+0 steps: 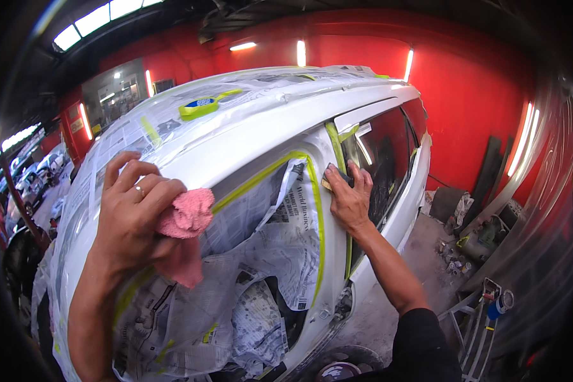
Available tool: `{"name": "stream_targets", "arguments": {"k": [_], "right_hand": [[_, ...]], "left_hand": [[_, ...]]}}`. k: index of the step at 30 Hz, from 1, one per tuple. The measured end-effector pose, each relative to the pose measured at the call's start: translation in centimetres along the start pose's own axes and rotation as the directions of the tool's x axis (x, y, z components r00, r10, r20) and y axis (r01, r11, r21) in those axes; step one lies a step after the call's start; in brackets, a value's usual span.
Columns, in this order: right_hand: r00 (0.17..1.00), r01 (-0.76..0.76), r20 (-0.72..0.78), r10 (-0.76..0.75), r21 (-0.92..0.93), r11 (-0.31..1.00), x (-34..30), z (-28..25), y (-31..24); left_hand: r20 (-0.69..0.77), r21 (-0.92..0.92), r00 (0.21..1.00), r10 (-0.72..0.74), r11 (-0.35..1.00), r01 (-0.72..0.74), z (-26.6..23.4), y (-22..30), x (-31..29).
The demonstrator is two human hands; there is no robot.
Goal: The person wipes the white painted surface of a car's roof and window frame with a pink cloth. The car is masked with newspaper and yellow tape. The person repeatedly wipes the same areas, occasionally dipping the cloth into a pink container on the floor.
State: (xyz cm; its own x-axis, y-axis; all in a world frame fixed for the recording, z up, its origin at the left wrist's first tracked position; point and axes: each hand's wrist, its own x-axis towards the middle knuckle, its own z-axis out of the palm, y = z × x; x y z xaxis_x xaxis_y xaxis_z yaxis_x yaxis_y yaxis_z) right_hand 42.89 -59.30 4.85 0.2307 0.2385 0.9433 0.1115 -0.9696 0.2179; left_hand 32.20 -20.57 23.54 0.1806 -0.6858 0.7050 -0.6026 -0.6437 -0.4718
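My left hand [137, 204], a ring on one finger, is closed round a crumpled pink cloth [186, 213] beside the white car's roof edge. Part of the cloth hangs down below the palm. My right hand [350, 200] presses a small dark sanding block [328, 184] with a tan edge against the white pillar [328, 153] between the door openings. Most of the block is hidden under the fingers. Newspaper [296, 254] and clear film cover the front opening, edged with yellow-green masking tape [319, 254]. More tape [335, 143] runs along the rear window.
A yellow-green brush-like tool [200, 108] with a blue face lies on the papered roof [159, 118]. On the right stand a metal stand [477, 325] with a blue-rimmed part and hanging clear plastic sheeting [541, 223]. A red wall [465, 95] rises behind the car.
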Motion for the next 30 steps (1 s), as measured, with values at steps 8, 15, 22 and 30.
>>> {"name": "stream_targets", "arguments": {"k": [8,15,22,30], "right_hand": [[0.996,-0.090,0.044,0.082,0.211,0.973,3.5,-1.2,-2.1],[0.841,-0.540,0.351,0.411,0.545,0.641,9.7,-3.3,-1.3],[0.953,-0.295,-0.008,0.303,0.192,0.936,5.9,1.9,-1.2],[0.959,0.200,-0.240,-0.154,0.184,0.962,7.3,6.5,3.7]], "left_hand": [[-0.029,-0.028,0.999,0.021,0.999,-0.022,0.3,-0.3,-0.2],[-0.039,-0.022,0.999,0.010,1.000,-0.011,-0.1,-0.6,-0.9],[-0.010,-0.002,1.000,0.011,1.000,-0.011,-0.6,-0.4,-1.1],[-0.064,-0.074,0.993,0.099,0.992,-0.104,3.0,-1.5,-1.2]]}}
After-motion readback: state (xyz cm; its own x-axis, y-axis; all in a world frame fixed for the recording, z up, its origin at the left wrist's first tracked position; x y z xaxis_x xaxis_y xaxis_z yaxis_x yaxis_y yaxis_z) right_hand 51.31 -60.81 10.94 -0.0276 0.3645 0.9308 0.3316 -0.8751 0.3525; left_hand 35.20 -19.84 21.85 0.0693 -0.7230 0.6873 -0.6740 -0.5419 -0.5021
